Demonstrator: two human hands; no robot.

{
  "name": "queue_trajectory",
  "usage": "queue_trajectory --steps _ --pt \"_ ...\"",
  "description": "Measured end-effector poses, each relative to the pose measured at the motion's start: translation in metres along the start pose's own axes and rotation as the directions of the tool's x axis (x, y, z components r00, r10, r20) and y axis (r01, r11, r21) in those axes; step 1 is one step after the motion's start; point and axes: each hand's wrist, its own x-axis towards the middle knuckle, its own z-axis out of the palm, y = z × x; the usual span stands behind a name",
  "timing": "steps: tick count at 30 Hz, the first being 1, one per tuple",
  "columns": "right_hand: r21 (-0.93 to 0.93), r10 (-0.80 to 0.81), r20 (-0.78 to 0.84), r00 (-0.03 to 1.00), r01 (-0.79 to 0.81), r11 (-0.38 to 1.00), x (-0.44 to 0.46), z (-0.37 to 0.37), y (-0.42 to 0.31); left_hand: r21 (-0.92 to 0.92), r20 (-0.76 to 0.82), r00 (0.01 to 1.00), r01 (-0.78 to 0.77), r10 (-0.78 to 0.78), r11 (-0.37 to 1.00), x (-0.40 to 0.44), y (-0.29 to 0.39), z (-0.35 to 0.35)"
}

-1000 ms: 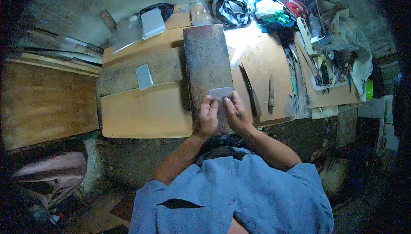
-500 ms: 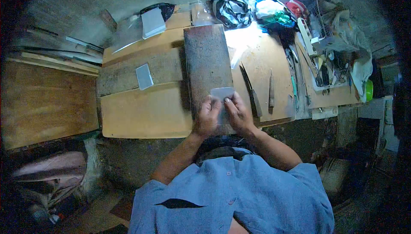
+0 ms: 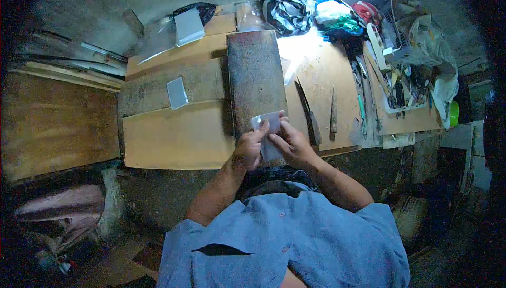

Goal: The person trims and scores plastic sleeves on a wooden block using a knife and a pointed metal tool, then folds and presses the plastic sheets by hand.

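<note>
Above the near end of a dark wooden board (image 3: 257, 72), both hands grip a thin, translucent, plastic-looking sheet (image 3: 270, 121). My left hand (image 3: 251, 146) is closed on its left side, with the thumb on top near the upper corner. My right hand (image 3: 295, 143) pinches the right side, thumb lying across the face and a fingertip at the upper right corner. Part of the sheet shows below the thumbs; the fingers hide the rest. To the left, a small stack of similar clear sheets (image 3: 177, 93) lies on a worn plank (image 3: 150, 90).
Right of the board lie a knife (image 3: 312, 122) and a slim wooden-handled tool (image 3: 333, 114). A white tray of tools (image 3: 406, 103) and a power strip (image 3: 376, 45) stand further right. Larger pale sheets (image 3: 188, 26) and a striped bag (image 3: 286, 13) sit at the back.
The sheet has tilted and shifted slightly left between my hands. My left thumb has moved higher on it, and my right thumb now points left across its face.
</note>
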Motion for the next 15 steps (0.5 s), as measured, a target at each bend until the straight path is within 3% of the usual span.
queue_trajectory --steps 2,4,5,7,8,10,11,12,13,14,15 --pt "-0.023 0.001 0.019 1.000 -0.001 1.000 -0.005 -0.002 -0.008 0.052 -0.051 0.990 -0.125 0.128 0.991 0.003 -0.001 0.000" --pt "-0.303 0.242 0.115 0.964 -0.198 0.932 -0.009 -0.011 -0.043 0.002 -0.017 0.993 -0.115 0.115 0.993 -0.001 0.006 0.007" --pt "-0.304 0.241 0.117 0.964 -0.196 0.932 -0.012 -0.010 -0.042 -0.047 0.018 0.995 -0.101 0.102 0.994 -0.003 0.009 0.008" --pt "-0.192 0.038 -0.009 0.999 -0.039 0.981 -0.016 -0.010 -0.039 -0.047 0.056 0.993 -0.101 0.104 0.994 -0.006 0.012 0.006" --pt "-0.192 0.035 -0.006 0.999 -0.036 0.981 -0.018 -0.015 -0.041 -0.047 0.095 0.990 -0.101 0.105 0.994 -0.006 0.012 0.005" --pt "-0.489 -0.133 -0.103 0.986 0.067 0.870 -0.022 -0.027 -0.054 -0.047 0.095 0.993 -0.067 0.071 0.997 -0.010 0.016 0.004" --pt "-0.489 -0.133 -0.102 0.986 0.067 0.870 -0.020 -0.030 -0.065 -0.047 0.096 0.995 -0.030 0.035 0.998 -0.012 0.017 0.004" --pt "-0.557 -0.231 -0.038 0.972 0.171 0.812 -0.014 -0.035 -0.078 -0.047 0.096 0.995 -0.029 0.034 0.998 -0.013 0.017 0.009" --pt "-0.616 -0.321 0.032 0.946 0.272 0.739 -0.009 -0.039 -0.085 -0.037 -0.025 1.000 -0.016 0.015 0.999 -0.014 0.015 0.016" --pt "-0.671 -0.295 0.129 0.947 0.302 0.677 -0.006 -0.038 -0.077 -0.028 -0.145 0.989 -0.002 -0.002 1.000 -0.015 0.014 0.020" --pt "-0.672 -0.295 0.125 0.947 0.299 0.677 -0.003 -0.037 -0.081 -0.026 -0.142 0.990 0.001 -0.005 1.000 -0.013 0.010 0.013"
